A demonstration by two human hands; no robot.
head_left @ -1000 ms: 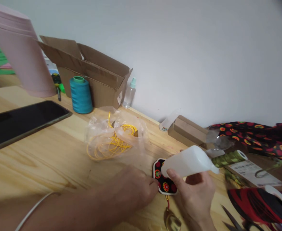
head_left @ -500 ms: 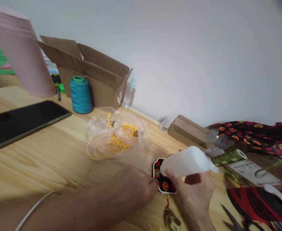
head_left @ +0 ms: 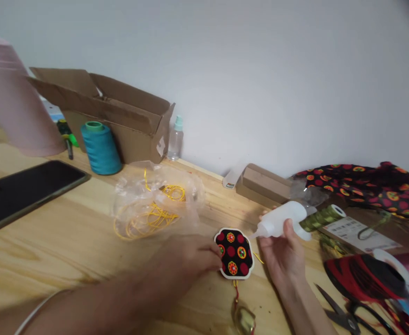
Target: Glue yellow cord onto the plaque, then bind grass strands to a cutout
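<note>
My right hand [head_left: 287, 263] is wrapped round a white squeeze bottle [head_left: 278, 220], which lies tilted with its narrow tip pointing left toward a patterned ornament [head_left: 231, 251]. The ornament is a flat, scallop-edged piece with a white rim and a black fabric face printed with red dots and flowers. At its left edge, the closed fingers of my left hand [head_left: 195, 256] grip it; the fingertips are partly hidden. From the bottom hangs a red and yellow cord with a gold bell [head_left: 245, 320]. A short yellow cord [head_left: 258, 258] sticks out at the right.
Behind lie a plastic bag with yellow cord [head_left: 164, 211], a teal thread cone [head_left: 101, 151], an open carton [head_left: 131, 123] and a small spray bottle [head_left: 175, 139]. A phone [head_left: 33, 190] is left. Scissors [head_left: 342, 311], red thread [head_left: 363, 279] and a green spool [head_left: 323, 217] are right.
The bottle has turned and moved right, off the ornament, so its tip now points left and the ornament's face shows. The view has shifted slightly. My left hand stays at the ornament's edge.
</note>
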